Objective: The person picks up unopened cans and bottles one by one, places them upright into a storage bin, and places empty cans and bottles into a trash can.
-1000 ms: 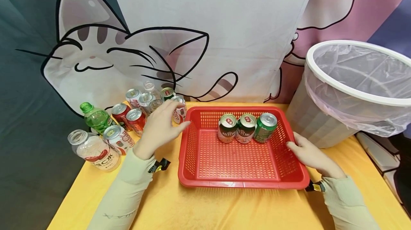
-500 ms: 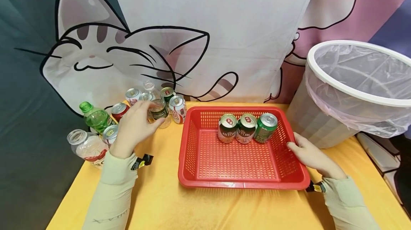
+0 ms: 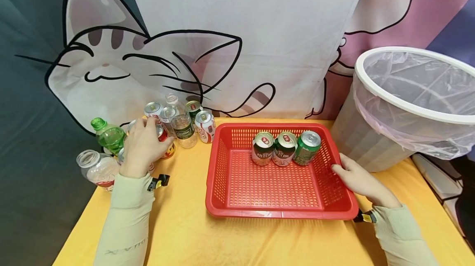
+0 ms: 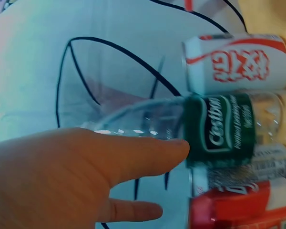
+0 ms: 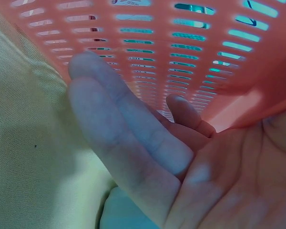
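My left hand (image 3: 142, 146) hovers over the cans at the left, thumb and fingers apart. A red can (image 4: 238, 205) stands by it, partly hidden behind the hand in the head view. Beside that can are a clear water bottle (image 3: 184, 133) with a green label and a white cola can (image 3: 205, 126). My right hand (image 3: 358, 178) holds the right rim of a red plastic basket (image 3: 274, 213), its thumb over the edge and its fingers outside the wall. Two dark green-and-pink cans (image 3: 262, 150) and a green can (image 3: 306, 148) stand upright in the basket's back.
A green bottle (image 3: 111, 137) and a wide-mouthed clear bottle (image 3: 97, 167) are at the far left. More cans stand behind the water bottle. A lined white-rimmed bin (image 3: 371, 125) stands behind the basket's right side. The yellow-covered table (image 3: 185, 233) meets a printed cloth.
My left hand has moved left and away from the basket, past the water bottle, to above the red cans. My right hand and the basket have stayed put.
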`<action>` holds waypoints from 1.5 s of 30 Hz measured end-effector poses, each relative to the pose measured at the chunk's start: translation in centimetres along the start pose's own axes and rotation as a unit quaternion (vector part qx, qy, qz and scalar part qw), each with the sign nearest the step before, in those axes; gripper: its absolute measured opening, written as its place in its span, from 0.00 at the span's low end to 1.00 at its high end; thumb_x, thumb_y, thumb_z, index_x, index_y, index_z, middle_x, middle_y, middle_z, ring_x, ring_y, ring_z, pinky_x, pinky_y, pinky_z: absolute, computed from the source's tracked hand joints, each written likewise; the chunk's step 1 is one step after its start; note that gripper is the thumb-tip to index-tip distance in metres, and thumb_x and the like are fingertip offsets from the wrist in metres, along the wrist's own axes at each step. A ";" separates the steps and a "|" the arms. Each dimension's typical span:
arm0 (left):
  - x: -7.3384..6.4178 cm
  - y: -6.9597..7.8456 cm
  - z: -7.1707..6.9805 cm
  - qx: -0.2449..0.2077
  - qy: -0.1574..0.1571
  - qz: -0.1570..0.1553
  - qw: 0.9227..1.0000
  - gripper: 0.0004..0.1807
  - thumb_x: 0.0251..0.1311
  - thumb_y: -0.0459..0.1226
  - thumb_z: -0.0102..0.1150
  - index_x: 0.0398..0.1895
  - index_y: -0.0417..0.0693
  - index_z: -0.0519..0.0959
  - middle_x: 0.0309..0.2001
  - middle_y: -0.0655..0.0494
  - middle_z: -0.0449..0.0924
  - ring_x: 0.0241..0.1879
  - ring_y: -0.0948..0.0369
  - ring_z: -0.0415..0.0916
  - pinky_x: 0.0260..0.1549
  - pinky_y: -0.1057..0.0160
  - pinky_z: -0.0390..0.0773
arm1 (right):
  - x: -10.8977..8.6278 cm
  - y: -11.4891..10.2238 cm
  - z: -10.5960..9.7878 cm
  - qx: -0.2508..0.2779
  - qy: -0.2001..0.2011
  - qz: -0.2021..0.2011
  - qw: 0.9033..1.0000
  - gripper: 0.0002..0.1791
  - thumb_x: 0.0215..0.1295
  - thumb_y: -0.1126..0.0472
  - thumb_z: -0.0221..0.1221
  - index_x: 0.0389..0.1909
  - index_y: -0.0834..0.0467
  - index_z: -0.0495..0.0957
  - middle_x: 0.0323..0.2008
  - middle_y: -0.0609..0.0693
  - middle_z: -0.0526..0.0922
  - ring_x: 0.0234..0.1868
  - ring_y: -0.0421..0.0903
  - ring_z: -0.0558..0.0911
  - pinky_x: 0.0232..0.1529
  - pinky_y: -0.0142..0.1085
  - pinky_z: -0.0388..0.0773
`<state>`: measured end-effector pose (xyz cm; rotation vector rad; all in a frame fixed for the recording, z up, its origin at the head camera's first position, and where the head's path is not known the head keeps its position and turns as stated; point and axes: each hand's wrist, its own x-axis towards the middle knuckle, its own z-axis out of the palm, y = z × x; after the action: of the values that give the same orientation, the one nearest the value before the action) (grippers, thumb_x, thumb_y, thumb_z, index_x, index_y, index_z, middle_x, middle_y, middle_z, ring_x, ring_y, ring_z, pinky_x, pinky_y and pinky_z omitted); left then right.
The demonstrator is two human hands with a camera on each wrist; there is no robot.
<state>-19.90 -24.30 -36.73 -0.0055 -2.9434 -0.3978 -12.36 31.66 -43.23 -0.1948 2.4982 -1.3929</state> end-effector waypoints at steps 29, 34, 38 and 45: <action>0.9 -1.3 3.1 0.021 0.030 -0.019 0.999 0.41 0.53 0.40 0.72 0.58 0.15 0.65 0.55 0.16 0.65 0.53 0.24 0.66 0.56 0.30 0.69 | 0.2 0.0 0.0 0.009 -0.005 -0.001 1.000 0.22 0.81 0.65 0.43 0.67 0.76 0.58 0.46 0.68 0.82 0.34 0.47 0.88 0.36 0.39 0.88; 0.5 -0.8 3.3 0.007 0.041 0.000 0.999 0.38 0.52 0.38 0.73 0.55 0.18 0.65 0.48 0.17 0.70 0.47 0.25 0.71 0.47 0.29 0.74 | 0.1 0.1 -0.1 0.002 -0.002 0.003 1.000 0.21 0.80 0.65 0.43 0.66 0.75 0.59 0.45 0.66 0.83 0.33 0.46 0.88 0.35 0.39 0.88; 0.0 -0.7 3.4 0.016 0.062 0.032 0.997 0.34 0.51 0.37 0.74 0.51 0.22 0.66 0.43 0.21 0.73 0.41 0.26 0.74 0.40 0.30 0.76 | 0.1 0.1 -0.1 0.002 -0.002 0.007 1.000 0.21 0.80 0.65 0.43 0.65 0.75 0.59 0.44 0.65 0.83 0.33 0.46 0.88 0.35 0.38 0.88; -0.8 -0.7 3.8 0.012 0.078 0.066 0.995 0.35 0.46 0.33 0.76 0.53 0.24 0.67 0.45 0.23 0.72 0.43 0.27 0.73 0.44 0.30 0.75 | 0.1 0.1 -0.1 0.003 -0.005 0.008 1.000 0.21 0.80 0.65 0.43 0.65 0.74 0.60 0.44 0.65 0.83 0.33 0.46 0.88 0.35 0.38 0.88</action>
<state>-19.75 -23.97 -40.64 -0.1589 -2.7734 -0.3278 -12.50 31.77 -43.23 -0.1796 2.4806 -1.3899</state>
